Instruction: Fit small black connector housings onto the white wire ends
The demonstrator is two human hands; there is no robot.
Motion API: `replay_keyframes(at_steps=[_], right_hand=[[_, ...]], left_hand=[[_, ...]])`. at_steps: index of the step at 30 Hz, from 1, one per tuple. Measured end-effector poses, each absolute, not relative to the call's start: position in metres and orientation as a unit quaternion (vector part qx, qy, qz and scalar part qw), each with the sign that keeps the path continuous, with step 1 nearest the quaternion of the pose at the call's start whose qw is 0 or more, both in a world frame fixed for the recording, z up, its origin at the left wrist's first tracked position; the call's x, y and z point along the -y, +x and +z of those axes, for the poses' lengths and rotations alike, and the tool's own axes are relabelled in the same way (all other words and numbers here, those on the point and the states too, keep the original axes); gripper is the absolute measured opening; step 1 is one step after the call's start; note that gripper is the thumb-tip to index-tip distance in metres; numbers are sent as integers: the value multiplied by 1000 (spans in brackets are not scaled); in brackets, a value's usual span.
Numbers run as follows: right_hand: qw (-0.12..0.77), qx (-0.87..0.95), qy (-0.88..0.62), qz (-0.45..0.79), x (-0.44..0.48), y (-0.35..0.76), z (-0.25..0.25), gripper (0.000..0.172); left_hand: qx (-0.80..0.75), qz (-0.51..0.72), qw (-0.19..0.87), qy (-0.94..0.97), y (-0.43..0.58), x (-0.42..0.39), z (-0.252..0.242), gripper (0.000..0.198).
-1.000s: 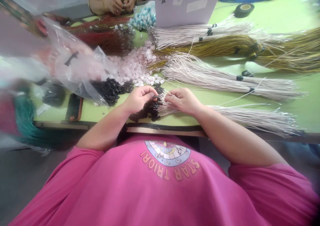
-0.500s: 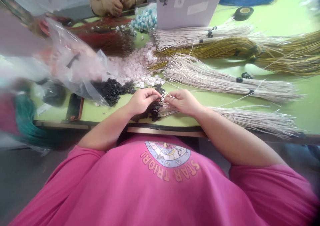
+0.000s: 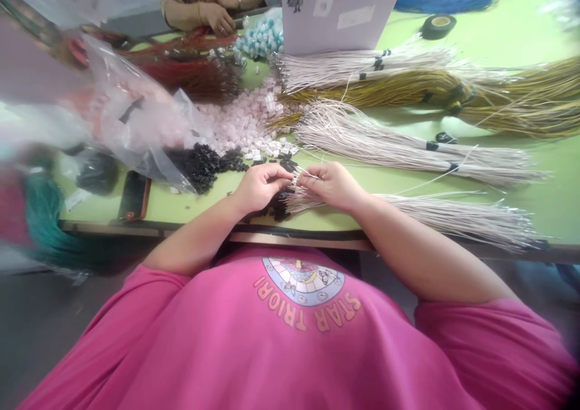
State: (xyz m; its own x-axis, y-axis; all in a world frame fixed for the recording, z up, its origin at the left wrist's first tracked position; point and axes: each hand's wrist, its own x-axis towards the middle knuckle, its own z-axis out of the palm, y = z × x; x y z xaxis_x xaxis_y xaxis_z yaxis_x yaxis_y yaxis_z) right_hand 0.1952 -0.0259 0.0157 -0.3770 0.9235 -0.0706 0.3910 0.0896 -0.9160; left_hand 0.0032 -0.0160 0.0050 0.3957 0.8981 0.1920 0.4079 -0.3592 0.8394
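Note:
My left hand (image 3: 261,186) is closed in a pinch on a small black connector at the near edge of the green table (image 3: 408,183). My right hand (image 3: 330,185) is pinched on the end of a thin white wire from the bundle (image 3: 453,215) lying under my right forearm. The fingertips of both hands meet over a small heap of black connectors (image 3: 278,205). A larger pile of black connectors (image 3: 203,163) lies just left of my left hand.
More white wire bundles (image 3: 399,147) and yellow wire bundles (image 3: 453,90) lie across the table. Pink connectors (image 3: 244,123), a clear plastic bag (image 3: 131,117), a phone (image 3: 135,195), a tape roll (image 3: 437,25) and a white box (image 3: 339,8) stand around. Another person's hands (image 3: 215,5) work opposite.
My hands have stayed together at the table's edge, the left fingers shifting slightly toward the right hand. The person opposite has moved their hands apart.

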Motion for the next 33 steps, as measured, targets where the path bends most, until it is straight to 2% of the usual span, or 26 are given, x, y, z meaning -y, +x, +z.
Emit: replay_keyframes(at_steps=[9, 17, 26, 33], right_hand=[[276, 685, -491, 462, 26, 195, 16, 32], [272, 685, -493, 462, 26, 194, 16, 32], [267, 682, -486, 476, 26, 194, 15, 29], [277, 674, -502, 465, 25, 195, 16, 31]], left_hand=[[-409, 346, 353, 767, -1, 15, 4, 14], [-449, 312, 324, 772, -1, 14, 6, 14], [-411, 347, 364, 760, -2, 11, -1, 15], [-403, 340, 345, 777, -2, 13, 3, 15]])
